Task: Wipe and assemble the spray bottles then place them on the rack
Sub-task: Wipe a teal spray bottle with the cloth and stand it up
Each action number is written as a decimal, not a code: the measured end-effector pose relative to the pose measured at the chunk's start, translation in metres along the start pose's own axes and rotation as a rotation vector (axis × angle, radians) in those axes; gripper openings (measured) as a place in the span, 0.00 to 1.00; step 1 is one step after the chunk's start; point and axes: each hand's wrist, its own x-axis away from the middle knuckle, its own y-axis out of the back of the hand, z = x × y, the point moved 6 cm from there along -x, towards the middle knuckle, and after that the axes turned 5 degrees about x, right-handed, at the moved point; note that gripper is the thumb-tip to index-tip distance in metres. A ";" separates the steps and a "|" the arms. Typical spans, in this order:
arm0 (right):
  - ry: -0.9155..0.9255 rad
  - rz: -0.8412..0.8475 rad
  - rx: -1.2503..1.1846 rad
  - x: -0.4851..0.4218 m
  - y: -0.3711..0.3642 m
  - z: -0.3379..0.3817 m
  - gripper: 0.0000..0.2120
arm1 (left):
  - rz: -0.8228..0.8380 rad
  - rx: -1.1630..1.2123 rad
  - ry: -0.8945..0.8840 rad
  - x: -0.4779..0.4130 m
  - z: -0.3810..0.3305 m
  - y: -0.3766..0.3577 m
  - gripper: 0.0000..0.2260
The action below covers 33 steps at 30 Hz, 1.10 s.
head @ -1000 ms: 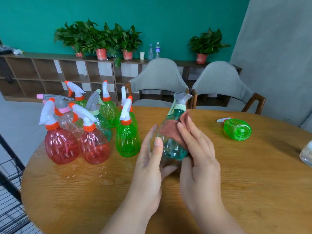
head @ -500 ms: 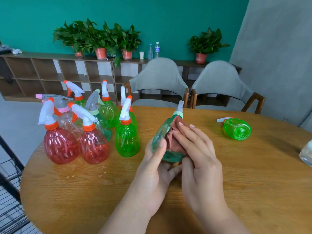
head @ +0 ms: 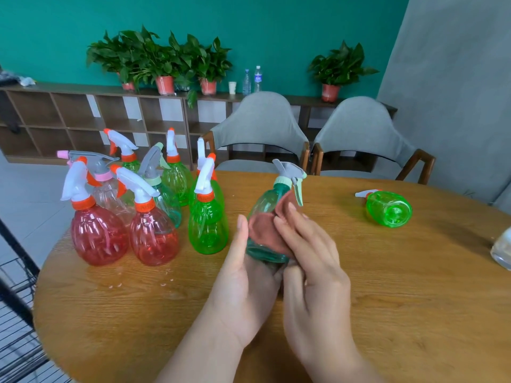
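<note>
Task status: a group of assembled spray bottles (head: 150, 217) stands upright at the left of the round wooden table (head: 387, 286), each with its trigger head fitted; red, green, teal and clear bodies are present. Whether these have been wiped cannot be determined. One green bottle (head: 388, 208) lies on its side at the right of the table, well apart from the group, base toward the camera, with its white head pointing left. A clear object (head: 502, 250) is cut off by the right edge and cannot be identified. A black wire rack (head: 16, 286) is partly visible at the lower left, beside the table; no bottle is seen on the visible part, so placement appears not yet begun. The step in hand is judged to be wiping. The teal bottle (head: 266, 214) is held above the table centre, tilted with its grey trigger head (head: 290, 172) up and away from the person. The left hand (head: 243, 275) cups the base from below and the left, fingers curled around it, thumb extended up the side. The right hand (head: 309, 261) presses a reddish-brown cloth (head: 265, 230) flat against the bottle body with extended fingers; the thumb is hidden behind the bottle.
</note>
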 end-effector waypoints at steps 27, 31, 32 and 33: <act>0.025 -0.050 0.062 0.004 0.000 0.009 0.23 | -0.068 -0.200 -0.154 0.006 -0.007 0.008 0.28; -0.063 -0.012 0.007 -0.015 0.008 0.002 0.22 | -0.003 -0.364 -0.200 0.009 -0.017 -0.001 0.23; -0.089 0.001 -0.020 -0.021 0.012 -0.001 0.22 | 0.013 -0.403 -0.189 0.010 -0.018 -0.002 0.25; -0.109 0.008 -0.049 -0.026 0.016 -0.003 0.22 | 0.041 -0.431 -0.179 0.010 -0.018 -0.004 0.26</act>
